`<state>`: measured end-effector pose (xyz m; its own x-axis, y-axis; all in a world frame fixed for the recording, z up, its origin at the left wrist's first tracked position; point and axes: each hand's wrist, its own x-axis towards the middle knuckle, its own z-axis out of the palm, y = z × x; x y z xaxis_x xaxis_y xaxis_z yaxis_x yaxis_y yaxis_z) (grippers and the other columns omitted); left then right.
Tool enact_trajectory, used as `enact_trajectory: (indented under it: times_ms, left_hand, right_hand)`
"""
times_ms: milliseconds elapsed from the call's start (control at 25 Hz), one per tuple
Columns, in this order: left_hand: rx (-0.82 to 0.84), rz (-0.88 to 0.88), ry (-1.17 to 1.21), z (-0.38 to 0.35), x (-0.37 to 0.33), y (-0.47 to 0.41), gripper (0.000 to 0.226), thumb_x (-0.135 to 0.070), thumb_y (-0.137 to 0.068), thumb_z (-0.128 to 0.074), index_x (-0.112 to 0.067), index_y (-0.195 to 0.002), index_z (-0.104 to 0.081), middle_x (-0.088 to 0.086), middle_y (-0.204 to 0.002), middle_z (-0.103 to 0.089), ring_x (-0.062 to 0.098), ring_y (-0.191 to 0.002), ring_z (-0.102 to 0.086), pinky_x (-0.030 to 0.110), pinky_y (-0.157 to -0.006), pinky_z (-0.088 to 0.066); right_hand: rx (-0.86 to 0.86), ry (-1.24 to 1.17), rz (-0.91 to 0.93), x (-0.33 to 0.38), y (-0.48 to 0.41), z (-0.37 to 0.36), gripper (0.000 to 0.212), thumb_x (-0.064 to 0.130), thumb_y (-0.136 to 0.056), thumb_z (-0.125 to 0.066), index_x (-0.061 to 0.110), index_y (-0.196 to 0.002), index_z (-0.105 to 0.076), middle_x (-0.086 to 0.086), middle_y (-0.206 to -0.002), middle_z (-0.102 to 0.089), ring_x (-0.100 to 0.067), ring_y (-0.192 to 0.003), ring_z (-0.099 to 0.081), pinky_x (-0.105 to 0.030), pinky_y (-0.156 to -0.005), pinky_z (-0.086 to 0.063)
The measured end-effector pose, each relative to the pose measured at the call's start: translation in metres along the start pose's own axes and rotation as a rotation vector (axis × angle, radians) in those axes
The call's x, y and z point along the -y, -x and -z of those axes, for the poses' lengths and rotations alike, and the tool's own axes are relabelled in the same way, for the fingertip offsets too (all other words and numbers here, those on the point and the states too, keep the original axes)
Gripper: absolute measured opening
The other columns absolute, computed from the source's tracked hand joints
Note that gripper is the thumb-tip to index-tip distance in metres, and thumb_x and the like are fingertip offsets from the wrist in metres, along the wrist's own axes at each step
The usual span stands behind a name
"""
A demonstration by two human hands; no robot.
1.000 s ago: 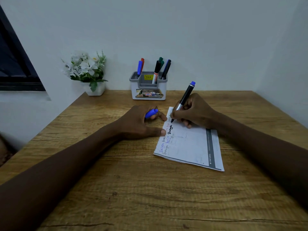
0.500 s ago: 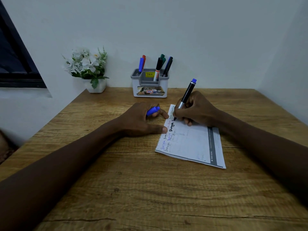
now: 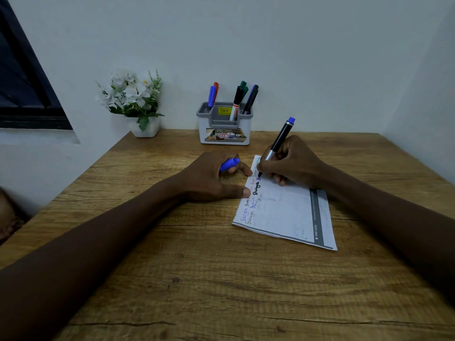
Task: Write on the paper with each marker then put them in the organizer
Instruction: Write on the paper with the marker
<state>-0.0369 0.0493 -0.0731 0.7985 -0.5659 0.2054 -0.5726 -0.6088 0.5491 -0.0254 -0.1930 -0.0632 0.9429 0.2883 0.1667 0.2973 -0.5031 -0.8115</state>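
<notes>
A white sheet of paper [image 3: 285, 215] lies on the wooden table [image 3: 221, 279], with several handwritten words along its left edge. My right hand [image 3: 293, 163] grips a black marker with a blue end [image 3: 280, 139], its tip touching the paper's upper left part. My left hand [image 3: 211, 178] rests on the table with its thumb on the paper's left edge, fingers closed around a blue marker cap [image 3: 229, 164]. At the back stands a grey and white organizer [image 3: 224, 129] holding several markers: blue and red at the left, black, green and dark ones at the right.
A white pot of white flowers [image 3: 134, 102] stands at the back left corner against the wall. A dark window frame [image 3: 27, 94] is at the far left. Walls close the table at the back and right.
The marker tip has moved a little further along the line and more dark writing shows beside the bold word. My left hand stays put with the cap.
</notes>
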Motion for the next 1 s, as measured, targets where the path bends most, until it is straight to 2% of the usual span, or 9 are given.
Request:
enact_trajectory:
  times_ms: [160,320,440,640,840,1000]
  left_hand:
    - [-0.002,0.003,-0.001,0.0,-0.0002,-0.0004,0.042,-0.049,-0.077,-0.082,-0.036,-0.115,-0.07,-0.017,-0.083,-0.052,-0.005,-0.075,-0.053,0.016,-0.062,-0.032]
    - [-0.005,-0.006,-0.014,-0.0002,0.0019,-0.0001,0.043,-0.053,-0.076,-0.081,-0.037,-0.114,-0.069,-0.011,-0.09,-0.057,0.0,-0.081,-0.054,0.021,-0.066,-0.036]
    - [-0.001,-0.005,0.003,0.0004,0.0014,-0.0006,0.043,-0.053,-0.075,-0.081,-0.037,-0.114,-0.069,-0.009,-0.091,-0.059,0.002,-0.082,-0.055,0.023,-0.069,-0.04]
    - [0.002,0.013,-0.013,0.0001,0.0004,-0.0006,0.043,-0.052,-0.076,-0.081,-0.037,-0.115,-0.069,-0.015,-0.086,-0.053,-0.005,-0.077,-0.052,0.02,-0.064,-0.034]
    - [0.007,0.014,0.002,-0.0002,0.0005,-0.0002,0.044,-0.054,-0.074,-0.08,-0.038,-0.114,-0.07,-0.016,-0.086,-0.054,-0.005,-0.078,-0.053,0.022,-0.066,-0.035]
    - [0.005,0.009,-0.001,0.0004,0.0005,-0.0003,0.043,-0.054,-0.075,-0.081,-0.038,-0.114,-0.07,-0.01,-0.089,-0.056,0.001,-0.08,-0.054,0.023,-0.067,-0.038]
  right_hand:
    - [-0.019,-0.005,-0.003,-0.0003,-0.0003,-0.0008,0.012,0.008,-0.084,-0.08,0.0,-0.079,-0.072,-0.021,-0.065,-0.071,-0.021,-0.043,-0.06,-0.026,-0.044,-0.05]
    - [-0.029,-0.005,0.015,0.0026,0.0015,-0.0017,0.011,0.007,-0.085,-0.078,0.002,-0.076,-0.073,-0.023,-0.064,-0.07,-0.019,-0.04,-0.057,-0.024,-0.041,-0.047]
    - [-0.038,-0.002,0.001,0.0024,0.0012,-0.0015,0.013,0.009,-0.086,-0.078,-0.001,-0.08,-0.072,-0.019,-0.063,-0.07,-0.018,-0.041,-0.058,-0.025,-0.042,-0.049]
    - [-0.064,-0.006,-0.026,0.0009,-0.0005,-0.002,0.014,0.011,-0.086,-0.078,0.0,-0.079,-0.072,-0.012,-0.058,-0.069,-0.017,-0.041,-0.058,-0.024,-0.042,-0.048]
    - [-0.091,-0.002,-0.043,0.0022,0.0,-0.0028,0.016,0.013,-0.087,-0.079,0.001,-0.08,-0.071,-0.009,-0.056,-0.068,-0.016,-0.039,-0.057,-0.024,-0.04,-0.046]
    - [-0.118,0.017,-0.051,0.0039,-0.0001,-0.003,0.018,0.015,-0.087,-0.079,0.0,-0.083,-0.07,-0.006,-0.054,-0.068,-0.014,-0.038,-0.058,-0.023,-0.04,-0.046]
